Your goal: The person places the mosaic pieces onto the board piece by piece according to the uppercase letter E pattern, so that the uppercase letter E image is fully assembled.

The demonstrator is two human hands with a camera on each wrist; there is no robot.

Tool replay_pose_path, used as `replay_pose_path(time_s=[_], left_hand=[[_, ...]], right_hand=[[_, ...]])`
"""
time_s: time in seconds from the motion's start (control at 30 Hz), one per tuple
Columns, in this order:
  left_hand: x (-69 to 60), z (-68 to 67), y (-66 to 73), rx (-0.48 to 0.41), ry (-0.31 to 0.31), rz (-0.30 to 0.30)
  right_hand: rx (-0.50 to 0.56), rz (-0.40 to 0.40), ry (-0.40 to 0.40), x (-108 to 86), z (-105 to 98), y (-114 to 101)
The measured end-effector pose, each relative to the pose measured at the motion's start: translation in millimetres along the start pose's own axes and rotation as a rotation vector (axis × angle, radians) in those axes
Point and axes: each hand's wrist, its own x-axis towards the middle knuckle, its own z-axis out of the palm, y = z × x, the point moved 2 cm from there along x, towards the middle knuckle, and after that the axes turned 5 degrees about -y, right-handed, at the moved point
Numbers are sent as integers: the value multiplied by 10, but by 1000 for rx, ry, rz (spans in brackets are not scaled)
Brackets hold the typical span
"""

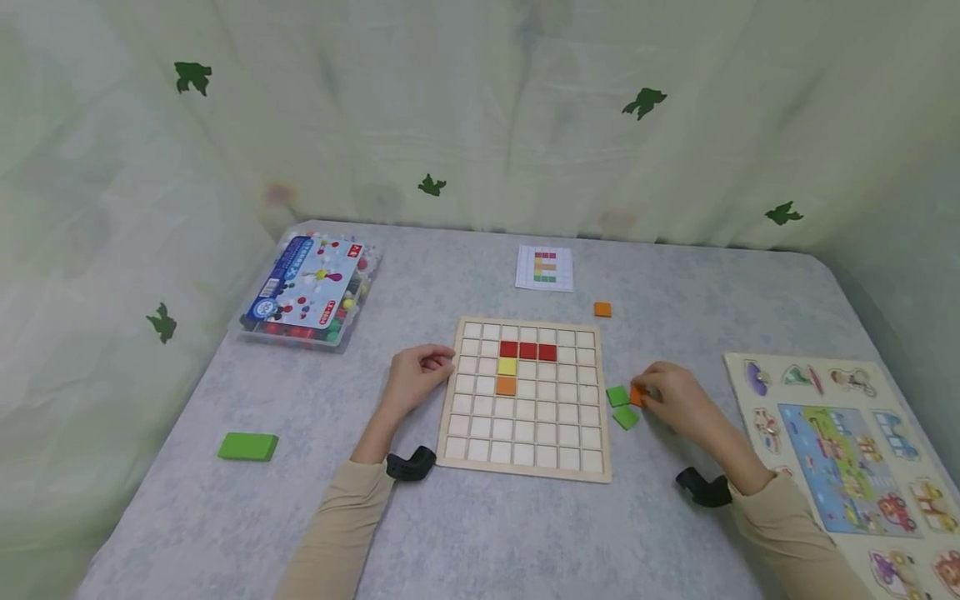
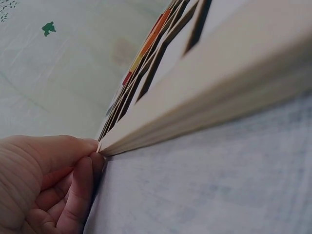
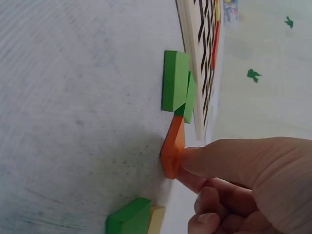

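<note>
A wooden grid board (image 1: 525, 473) lies in the middle of the table. Set in its cells are several red tiles (image 1: 528, 351) in a row, a yellow tile (image 1: 507, 367) and an orange tile (image 1: 506, 386) below it. My left hand (image 1: 417, 379) pinches the board's left edge between thumb and fingers. To the right of the board, my right hand (image 1: 675, 402) pinches a loose orange tile (image 3: 171, 148), which looks tilted in the right wrist view. Green tiles (image 1: 617, 396) lie just left of those fingers. Another green piece (image 3: 131, 217) appears low in the right wrist view.
A pattern card (image 1: 545, 268) lies behind the board, with another orange tile (image 1: 603, 309) near it. At the left are a clear box of coloured pieces (image 1: 311, 283) and a green block (image 1: 248, 447). A picture puzzle board (image 1: 761, 392) lies at the right, close to the right forearm.
</note>
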Motion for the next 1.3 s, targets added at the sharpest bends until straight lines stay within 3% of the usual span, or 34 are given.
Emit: replay_pose_path(time_s=[0.3,0.57,0.8,1.07,1.3], left_hand=[[-10,-11,39,-2,12,-2],[-12,-15,4,4,5,3],[-23,0,-7,1,11,3],[-22,-2,1,10,11,-9],[0,-3,12,16,10,0]], right_hand=[[4,-10,15,-69,-31,7],[11,14,-10,-43,-15,-29],[25,21,18,-10,-9,-58],[23,-49,20,131,48,-217],[86,-120,17,272,118,-474]])
